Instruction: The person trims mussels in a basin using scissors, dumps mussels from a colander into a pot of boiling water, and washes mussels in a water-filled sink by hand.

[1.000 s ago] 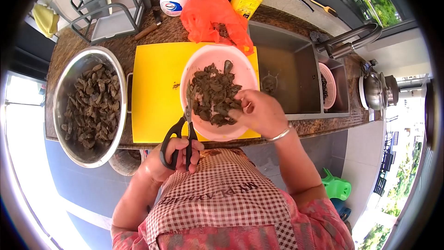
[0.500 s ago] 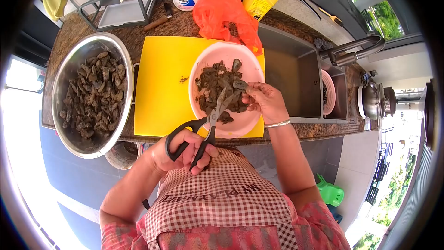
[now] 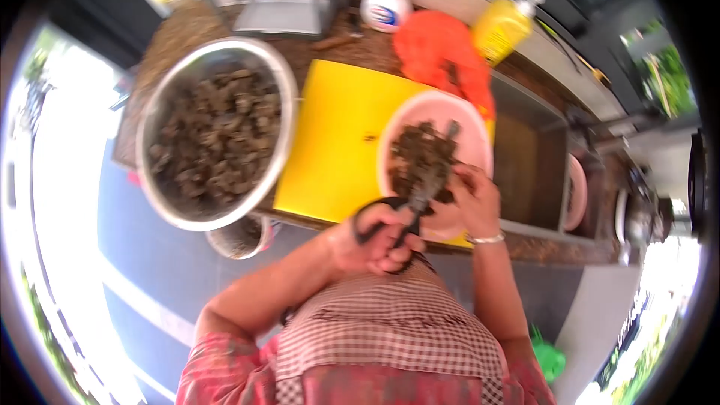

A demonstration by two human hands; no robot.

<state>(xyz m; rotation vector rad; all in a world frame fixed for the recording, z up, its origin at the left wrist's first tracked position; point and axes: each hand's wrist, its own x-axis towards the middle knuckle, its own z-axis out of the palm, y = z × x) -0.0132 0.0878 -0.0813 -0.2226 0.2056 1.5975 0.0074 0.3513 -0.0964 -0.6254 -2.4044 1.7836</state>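
Black-handled scissors (image 3: 420, 193) are in my left hand (image 3: 379, 240), its fingers wrapped through and around the handles. Their blades point up over the pink bowl (image 3: 474, 124), which holds a pile of dark, muddy shellfish (image 3: 416, 151). My right hand (image 3: 478, 199) is closed in a pinch at the bowl's right side, beside the blade tips. A dark shellfish is at its fingertips, mostly lost in blur. The bowl stands on a yellow cutting board (image 3: 334, 127).
On the left stands a large metal basin (image 3: 154, 195) full of similar shellfish. Behind the board are an orange plastic bag (image 3: 435, 41), a white pump bottle (image 3: 385, 9) and a yellow bottle (image 3: 501, 30). A sink (image 3: 529, 169) is at the right.
The camera view has swung, so the counter things appear further right and lower, and blurred. Both hands stay over the bowl, the left still holding the scissors.
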